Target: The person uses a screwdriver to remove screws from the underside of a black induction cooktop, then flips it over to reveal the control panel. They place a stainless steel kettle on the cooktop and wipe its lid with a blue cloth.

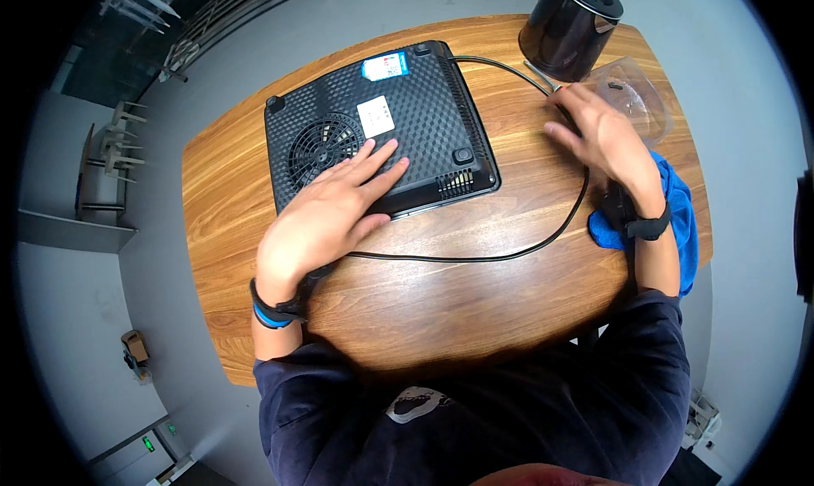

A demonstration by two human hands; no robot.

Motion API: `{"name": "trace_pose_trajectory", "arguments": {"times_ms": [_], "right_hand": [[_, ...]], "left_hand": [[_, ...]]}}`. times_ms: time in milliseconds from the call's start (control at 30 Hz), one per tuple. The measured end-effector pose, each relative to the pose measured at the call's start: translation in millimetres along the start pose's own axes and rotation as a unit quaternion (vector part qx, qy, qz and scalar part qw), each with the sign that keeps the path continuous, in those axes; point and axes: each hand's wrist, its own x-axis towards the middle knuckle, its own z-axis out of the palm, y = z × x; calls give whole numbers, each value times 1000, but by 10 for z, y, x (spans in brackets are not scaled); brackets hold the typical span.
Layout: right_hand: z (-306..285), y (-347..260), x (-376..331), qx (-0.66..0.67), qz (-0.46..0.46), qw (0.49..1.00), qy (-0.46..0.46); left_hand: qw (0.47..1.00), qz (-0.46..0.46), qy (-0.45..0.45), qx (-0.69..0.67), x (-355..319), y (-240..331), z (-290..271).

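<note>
An induction cooker (424,130) lies upside down on the table, its black textured underside and round fan grille facing up. My left hand (326,202) rests flat on its near part, fingers spread beside a white label (376,116). My right hand (602,138) hovers at the table's right, thumb apart from the fingers. A thin metal-shafted tool (538,73) pokes out past its fingertips; the hand hides its other end. The cooker's black cord (509,255) loops from under my left forearm toward my right hand, and more cord (487,60) runs from the cooker's far corner.
A black kettle-like jug (570,33) stands at the far right of the wooden table (407,304). Beside it sits a clear plastic tray (640,100) with a small dark piece inside. A blue cloth (674,202) lies under my right forearm at the right edge.
</note>
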Motion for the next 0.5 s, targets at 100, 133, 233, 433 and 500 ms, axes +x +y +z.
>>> {"name": "trace_pose_trajectory", "arguments": {"times_ms": [100,133,233,433,500], "right_hand": [[-90,-264,-36,83,-46,990,-106],[-106,-329,-43,106,-57,983,-136],[-101,-474,-47,124,-83,966,-212],[-35,-545,-39,129,-140,945,-264],[-62,-638,-62,130,-138,937,-292]], "left_hand": [[999,-20,-20,-45,-130,-120,-143],[999,-23,-17,-44,-161,-175,-192],[997,-73,2,-26,-280,-340,-287],[981,-194,-7,-25,-495,-535,-245],[984,-175,-5,-26,-541,-560,-204]]}}
